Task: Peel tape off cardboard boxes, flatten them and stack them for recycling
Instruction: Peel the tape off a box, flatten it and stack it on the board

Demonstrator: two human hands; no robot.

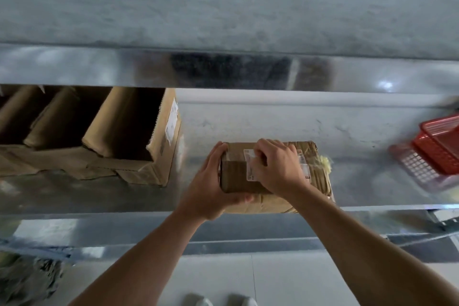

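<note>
At the bottom edge stand two grey shoes (196,300) on a pale floor; above them two bare forearms reach forward to the metal counter (99,194).

One small taped box (236,176) sits on the counter near its front edge, roughly in the middle; the left hand (211,181) is clamped on its left end, thumb along the near face and fingers wrapped up over the far top corner; the right hand (278,166) lies on top of the box, fingers curled down onto the one white label (248,165); whether they pinch the label's edge or only press on it I cannot tell. A single yellowish tuft (324,160) sticks out at the box's right end.

Left of it, apart from it, stands one large open carton (159,156) with three slanting cardboard panels inside and a white label on its right side. At the right edge are two baskets; a red basket (439,149) sits in a paler basket (417,169); both are blurred.

Behind runs a pale wall; a shiny metal shelf (99,67) overhangs it all.
</note>
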